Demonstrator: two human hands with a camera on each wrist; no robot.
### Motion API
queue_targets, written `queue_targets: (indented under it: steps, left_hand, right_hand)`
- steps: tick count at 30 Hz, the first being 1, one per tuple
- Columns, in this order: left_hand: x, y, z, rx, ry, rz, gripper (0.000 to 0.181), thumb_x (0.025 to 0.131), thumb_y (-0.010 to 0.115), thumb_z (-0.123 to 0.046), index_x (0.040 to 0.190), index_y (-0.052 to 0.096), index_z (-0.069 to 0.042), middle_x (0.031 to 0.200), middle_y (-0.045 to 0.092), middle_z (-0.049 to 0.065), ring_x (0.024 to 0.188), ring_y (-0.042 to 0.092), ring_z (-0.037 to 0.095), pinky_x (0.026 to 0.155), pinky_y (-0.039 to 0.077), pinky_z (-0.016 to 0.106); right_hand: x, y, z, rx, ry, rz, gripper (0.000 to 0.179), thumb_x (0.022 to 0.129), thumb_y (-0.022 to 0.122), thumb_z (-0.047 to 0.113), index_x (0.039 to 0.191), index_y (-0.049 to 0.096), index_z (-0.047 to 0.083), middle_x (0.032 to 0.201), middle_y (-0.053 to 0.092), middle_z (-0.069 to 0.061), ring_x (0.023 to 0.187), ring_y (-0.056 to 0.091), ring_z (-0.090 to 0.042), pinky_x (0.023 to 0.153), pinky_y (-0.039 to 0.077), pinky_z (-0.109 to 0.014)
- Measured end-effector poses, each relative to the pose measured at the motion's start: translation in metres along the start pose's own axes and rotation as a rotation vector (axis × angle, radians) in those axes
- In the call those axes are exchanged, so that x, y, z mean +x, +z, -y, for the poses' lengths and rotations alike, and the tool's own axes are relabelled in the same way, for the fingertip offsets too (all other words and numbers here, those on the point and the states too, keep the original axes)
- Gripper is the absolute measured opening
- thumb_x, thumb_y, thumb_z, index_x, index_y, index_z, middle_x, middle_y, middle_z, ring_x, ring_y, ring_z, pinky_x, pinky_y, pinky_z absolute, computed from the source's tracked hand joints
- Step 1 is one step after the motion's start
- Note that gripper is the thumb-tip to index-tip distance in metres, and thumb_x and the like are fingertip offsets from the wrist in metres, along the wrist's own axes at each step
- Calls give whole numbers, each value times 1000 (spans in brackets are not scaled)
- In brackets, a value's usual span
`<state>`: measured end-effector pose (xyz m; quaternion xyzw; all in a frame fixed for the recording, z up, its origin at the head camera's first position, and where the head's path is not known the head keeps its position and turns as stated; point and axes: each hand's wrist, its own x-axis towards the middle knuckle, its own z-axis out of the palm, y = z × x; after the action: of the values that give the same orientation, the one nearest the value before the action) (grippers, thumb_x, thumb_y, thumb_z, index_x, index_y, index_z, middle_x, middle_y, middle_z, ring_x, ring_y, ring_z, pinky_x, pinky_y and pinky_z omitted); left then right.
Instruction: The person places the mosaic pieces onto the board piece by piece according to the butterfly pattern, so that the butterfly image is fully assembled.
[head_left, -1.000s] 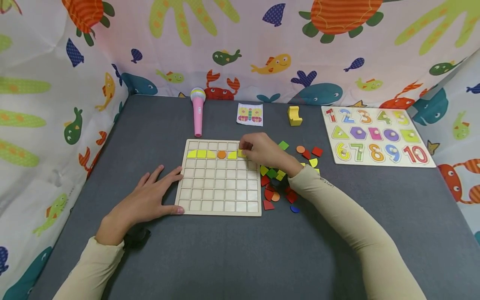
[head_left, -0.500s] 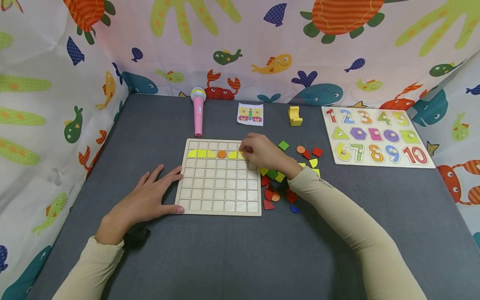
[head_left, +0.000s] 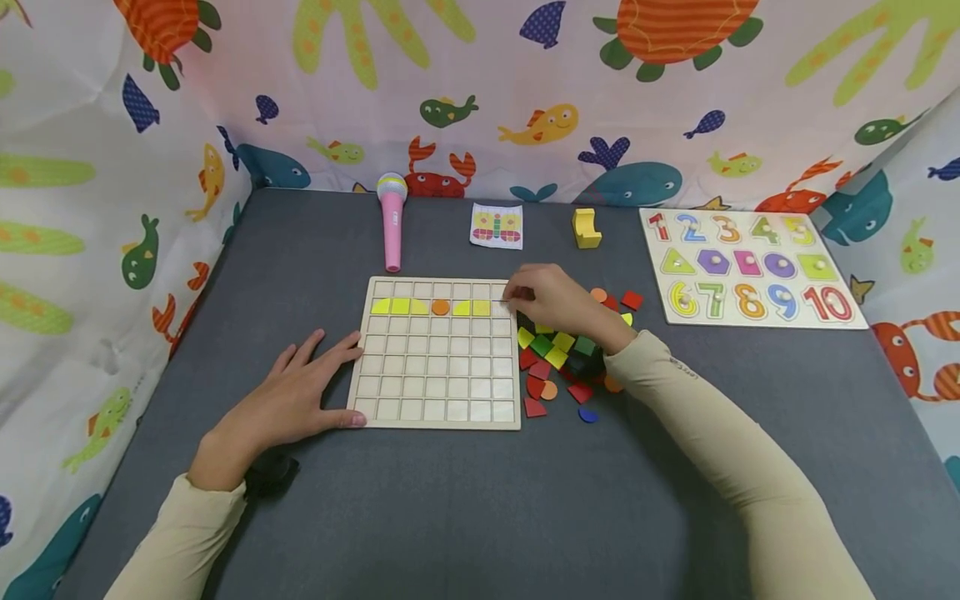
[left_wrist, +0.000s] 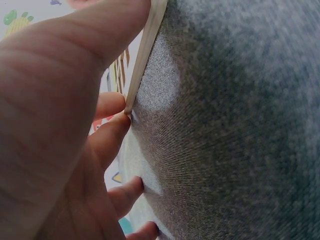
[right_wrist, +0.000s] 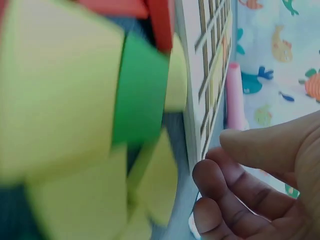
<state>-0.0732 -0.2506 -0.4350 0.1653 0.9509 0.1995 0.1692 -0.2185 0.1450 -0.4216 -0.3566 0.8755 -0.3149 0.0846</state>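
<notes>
A wooden grid board [head_left: 433, 367] lies on the table. Its second row carries several yellow pieces [head_left: 401, 307] and one orange round piece [head_left: 440, 307]. My left hand [head_left: 281, 404] rests at the board's left side, fingers spread. In the left wrist view the thumb and fingertips touch the board's edge [left_wrist: 142, 65]. At the upper right edge of the board is my right hand [head_left: 558, 304], its fingers loosely bent. No piece shows between its thumb and fingertips in the right wrist view. Under and beside it lie loose coloured pieces [head_left: 557, 357], partly hidden by the forearm.
Behind the board are a pink toy microphone [head_left: 392, 225], a card with a butterfly pattern [head_left: 497, 227] and a yellow curved block [head_left: 587, 228]. A number-and-shape puzzle board [head_left: 757, 287] lies at the far right. A curtain with sea animals [head_left: 495, 83] surrounds the table.
My right hand has moved right, off the yellow piece near the end of the row, which now lies fully visible in its cell. The left hand stays at the board's edge.
</notes>
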Motion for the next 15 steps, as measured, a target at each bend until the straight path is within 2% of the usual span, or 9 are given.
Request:
queue_targets:
  steps: [8,15]
  left_hand:
    - [0,0,0,-1,4,-1,103,87,83,-63,166,38,-16,177,22,9,160,6,52,121,4,76]
    - [1,1,1,-3,2,3,104,86,82,-66,166,38,-16,177,21,10,160,5,52,121,4,76]
  right_hand:
    - [-21,-14,-19,-10,74,27,15,99,71,0,112,80,1,103,72,-9,88,61,-23,77,53,-40]
    - [-36,-23,-32,-37,27,88,23,96,70,-4,117,79,1,114,71,-11,95,64,-25,82,55,-44]
